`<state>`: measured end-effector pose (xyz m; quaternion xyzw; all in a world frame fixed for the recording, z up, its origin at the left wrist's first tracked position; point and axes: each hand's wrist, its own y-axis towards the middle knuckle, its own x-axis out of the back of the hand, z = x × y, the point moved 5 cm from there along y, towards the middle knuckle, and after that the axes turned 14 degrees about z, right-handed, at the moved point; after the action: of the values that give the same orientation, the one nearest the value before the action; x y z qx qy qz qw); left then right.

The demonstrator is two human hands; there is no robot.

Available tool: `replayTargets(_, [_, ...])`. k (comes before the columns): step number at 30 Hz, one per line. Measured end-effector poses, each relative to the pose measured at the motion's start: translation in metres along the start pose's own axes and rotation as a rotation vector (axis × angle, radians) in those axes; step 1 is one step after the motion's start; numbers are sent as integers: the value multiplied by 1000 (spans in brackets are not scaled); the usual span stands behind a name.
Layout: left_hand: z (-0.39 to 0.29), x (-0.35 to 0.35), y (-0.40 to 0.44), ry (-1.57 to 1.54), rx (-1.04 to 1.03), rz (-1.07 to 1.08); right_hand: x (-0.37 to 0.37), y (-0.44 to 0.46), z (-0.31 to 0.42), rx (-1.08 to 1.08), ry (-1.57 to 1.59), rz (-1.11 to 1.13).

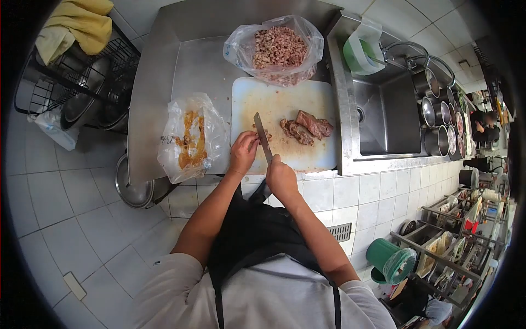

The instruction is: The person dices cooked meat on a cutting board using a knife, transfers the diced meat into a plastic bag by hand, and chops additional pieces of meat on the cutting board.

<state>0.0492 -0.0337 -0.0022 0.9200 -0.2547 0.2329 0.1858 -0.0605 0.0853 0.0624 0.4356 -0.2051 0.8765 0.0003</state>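
Note:
My right hand (pixel 281 178) is wrapped round the handle of a knife (pixel 263 135), whose blade points up and away across a white cutting board (pixel 252 93). Close to the left side of the blade is my left hand (pixel 243 151), its fingers curled together near small bits of meat; what they pinch, if anything, is hidden. On the board's right half lie pieces of brown cooked meat (pixel 314 125). Behind the board sits a clear plastic bag (pixel 241 46) full of chopped meat (pixel 280 47). Left of the board is another plastic bag (pixel 212 131) with yellowish-brown residue (pixel 192 140).
A steel sink (pixel 389 118) adjoins the counter on the right, with a green container (pixel 361 55) at its back corner. Metal pots (pixel 436 141) stand beyond it. A wire rack (pixel 71 82) with lids is at left. A green bin (pixel 383 255) and other people are at right.

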Motion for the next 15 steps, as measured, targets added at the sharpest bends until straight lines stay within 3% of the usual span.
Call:
replayTargets(8, [-6,2,1,49,-33,2,0,40,5,31,-15,-53])
replayTargets(15, [-7,3,2,32,-6,22,3,10,1,-15,-49,39])
